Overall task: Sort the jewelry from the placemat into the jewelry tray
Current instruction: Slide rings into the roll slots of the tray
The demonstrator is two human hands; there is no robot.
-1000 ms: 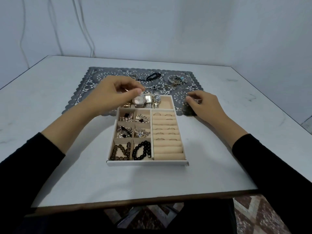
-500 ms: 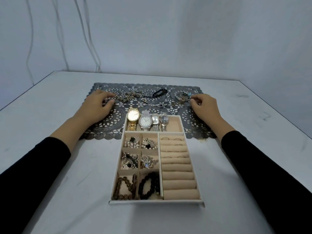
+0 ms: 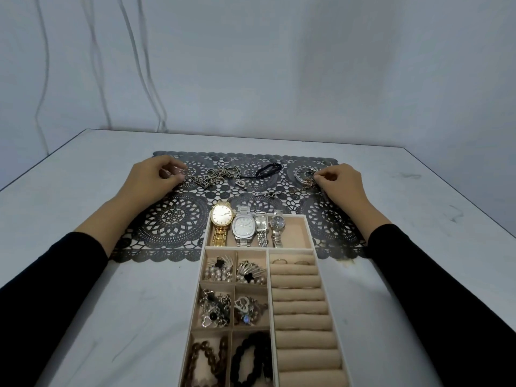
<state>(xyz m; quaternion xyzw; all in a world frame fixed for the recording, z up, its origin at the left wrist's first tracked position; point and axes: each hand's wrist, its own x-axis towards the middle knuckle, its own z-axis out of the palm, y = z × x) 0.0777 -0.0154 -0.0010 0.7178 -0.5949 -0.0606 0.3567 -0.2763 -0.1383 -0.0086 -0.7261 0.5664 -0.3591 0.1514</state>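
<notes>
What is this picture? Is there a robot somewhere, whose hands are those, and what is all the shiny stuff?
There is no robot here. Those are a person's two bare hands. The camera sits on the person's head, so you look forward and down just as they do.

On the white table lies a dark lacy placemat with loose jewelry on it. Nearer to you stands a beige jewelry tray, which holds four watches, beaded bracelets and rings.

The left hand pinches the end of a silver chain. The right hand pinches a tangle of bracelets. Both lie on the mat and are not lifted yet. A black band lies between them.
</notes>
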